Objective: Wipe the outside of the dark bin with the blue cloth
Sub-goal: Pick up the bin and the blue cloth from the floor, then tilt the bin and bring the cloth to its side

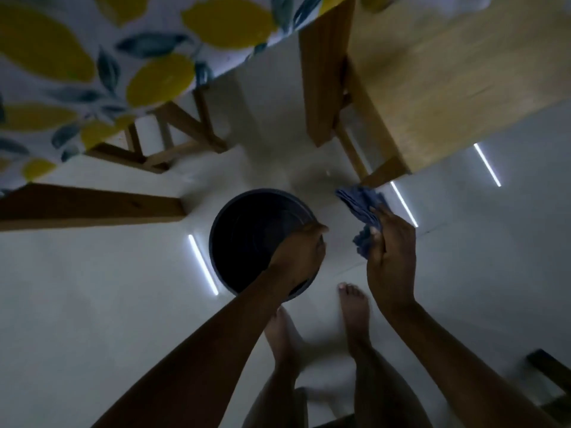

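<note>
A dark round bin (244, 239) stands upright on the pale floor, seen from straight above, its inside dark. My left hand (301, 254) is closed over the bin's right rim, fingers reaching inside. To the right of the bin, my right hand (391, 251) holds a crumpled blue cloth (361, 211) in the air, clear of the bin's wall. The cloth sticks out beyond my fingers toward the wooden chair leg.
A table with a lemon-print cloth (92, 72) fills the upper left, wooden legs (92, 206) below it. A wooden chair (432, 88) stands at the upper right, its leg close to the blue cloth. My bare feet (352, 307) are just behind the bin. Light streaks reflect on the floor.
</note>
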### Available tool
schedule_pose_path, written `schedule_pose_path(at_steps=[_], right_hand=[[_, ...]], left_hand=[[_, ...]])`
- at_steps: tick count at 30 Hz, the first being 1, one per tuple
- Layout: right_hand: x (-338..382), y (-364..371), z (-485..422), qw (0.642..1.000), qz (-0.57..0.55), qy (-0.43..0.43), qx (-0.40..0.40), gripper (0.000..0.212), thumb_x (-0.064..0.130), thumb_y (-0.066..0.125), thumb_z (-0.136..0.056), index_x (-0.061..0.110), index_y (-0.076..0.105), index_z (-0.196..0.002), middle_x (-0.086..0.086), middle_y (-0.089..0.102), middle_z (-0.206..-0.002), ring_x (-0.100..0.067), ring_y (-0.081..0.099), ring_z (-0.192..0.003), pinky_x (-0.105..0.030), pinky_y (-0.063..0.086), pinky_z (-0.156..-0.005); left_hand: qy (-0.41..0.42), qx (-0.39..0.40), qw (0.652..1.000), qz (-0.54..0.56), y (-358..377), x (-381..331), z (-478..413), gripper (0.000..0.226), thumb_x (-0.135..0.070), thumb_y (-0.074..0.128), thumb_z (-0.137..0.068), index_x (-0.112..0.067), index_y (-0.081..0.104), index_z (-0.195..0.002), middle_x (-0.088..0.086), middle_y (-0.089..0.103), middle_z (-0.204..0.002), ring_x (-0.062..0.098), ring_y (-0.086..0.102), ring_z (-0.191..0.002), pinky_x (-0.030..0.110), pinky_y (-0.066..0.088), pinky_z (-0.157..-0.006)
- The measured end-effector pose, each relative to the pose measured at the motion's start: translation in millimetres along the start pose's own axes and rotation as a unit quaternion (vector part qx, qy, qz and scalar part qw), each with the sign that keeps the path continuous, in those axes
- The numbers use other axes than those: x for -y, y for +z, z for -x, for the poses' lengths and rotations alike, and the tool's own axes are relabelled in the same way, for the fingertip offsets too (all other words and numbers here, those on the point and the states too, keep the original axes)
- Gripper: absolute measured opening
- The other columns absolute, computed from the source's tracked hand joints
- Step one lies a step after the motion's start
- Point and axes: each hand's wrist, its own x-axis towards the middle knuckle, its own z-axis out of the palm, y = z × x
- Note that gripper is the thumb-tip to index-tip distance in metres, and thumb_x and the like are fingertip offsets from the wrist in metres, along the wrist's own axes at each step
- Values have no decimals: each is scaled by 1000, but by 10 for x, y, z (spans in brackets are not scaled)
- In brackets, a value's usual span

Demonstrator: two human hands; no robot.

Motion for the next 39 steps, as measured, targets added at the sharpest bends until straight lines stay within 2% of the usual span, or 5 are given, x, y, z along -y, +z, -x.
schedule_pose_path(at_steps=[12, 20, 27, 36, 39], right_hand=[[-1015, 845, 182, 992, 112, -50, 17, 27, 1, 40, -98, 6, 59, -117, 3, 60, -89, 10, 58, -82, -2, 42, -71], [-921, 867, 330, 996, 91, -20, 3, 26, 20, 36, -103, 6, 58, -109, -13, 63, -100, -18, 57, -88, -5, 39, -71], [-759, 721, 420, 999, 43, 14, 2, 28, 34, 37, -101, 19, 58, -112, -8, 66, -105, -24, 63, -97, -47, 51, -89], [-942, 1069, 450, 988, 102, -22, 110, 33, 16, 41, -101, 14, 52, -132, 6, 57, -124, -11, 55, -115, -1, 37, -88], [-1273, 1138, 537, 948, 249, -79, 179, 42, 26, 37, -102, -1, 49, -132, -22, 54, -134, -33, 39, -135, -8, 42, -91]], left_hand=[[-21, 45, 998, -49, 1226, 961, -45, 64, -41, 56, -91, -1, 42, -138, 20, 53, -136, 35, 52, -122, 40, 47, -100], [28, -75, 992, -97, 1043, 1039, 292, 24, -4, 75, -65, 5, 69, -87, 21, 70, -68, 33, 68, -53, 29, 54, -47], [-49, -280, 958, 29, 430, 1353, 546, 28, -30, 42, -100, -10, 56, -112, 15, 71, -101, 35, 67, -90, 41, 53, -75], [-118, -253, 945, 171, 506, 1735, 210, 30, -32, 44, -99, -10, 64, -96, 4, 65, -88, 25, 63, -86, 26, 41, -72], [-135, -248, 939, 196, 488, 1811, 87, 30, -29, 46, -98, -7, 65, -99, 12, 70, -96, 27, 63, -87, 29, 47, -75]])
